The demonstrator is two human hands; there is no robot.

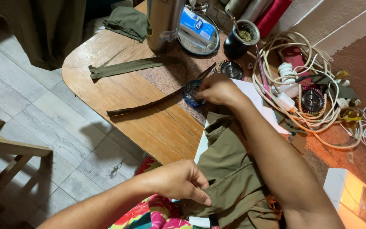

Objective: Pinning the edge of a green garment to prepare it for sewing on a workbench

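Olive-green garment (234,169) lies bunched at the near edge of the wooden table (119,91), partly over white paper (250,91); left hand (178,180) pinches a fold of it between thumb and curled fingers. Right hand (217,89) reaches farther up the table, fingers closed down onto a small round blue pin wheel (191,93), grip itself hidden. Around it: two olive fabric strips (132,67), steel flask (162,23), dark cup with a straw (241,38), tangled white cables (314,106).
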